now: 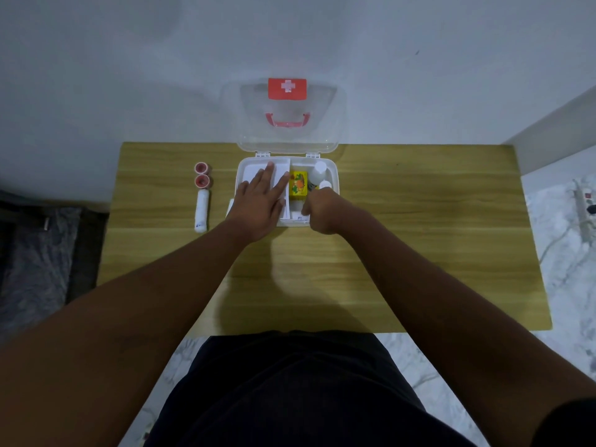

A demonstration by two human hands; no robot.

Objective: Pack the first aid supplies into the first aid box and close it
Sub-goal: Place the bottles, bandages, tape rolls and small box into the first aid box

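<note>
Flat and open-fingered, our left hand [258, 204] presses down on a stack of white packets [278, 171] in the left compartment of the first aid box [335, 175], resting on them rather than gripping. Our right hand [321, 211] is curled over the box's front edge, right of centre, with the knuckles up. Its fingertips are hidden, so we cannot tell whether they pinch anything.

Inside the box, just right of the divider, stands a yellow carton [298, 185]. A white bottle [318, 171] lies in the box's far right corner, with a second white cap [325, 184] just in front of it. The clear lid [322, 130] stands open behind the box, leaning back toward the wall, and shows its red cross label [287, 88] and red handle [287, 121].

Still unpacked on the wooden table [419, 237], well to the left of the box, are two pink tape rolls [202, 168], one in front of the other. A white bandage roll [202, 211] lies lengthwise just in front of them. A small white edge [230, 206] pokes out at the box's front left corner, partly under our left wrist; we cannot tell what it is. Far to the right of the box, off the table, a power strip [583, 204] lies on the marbled floor.
</note>
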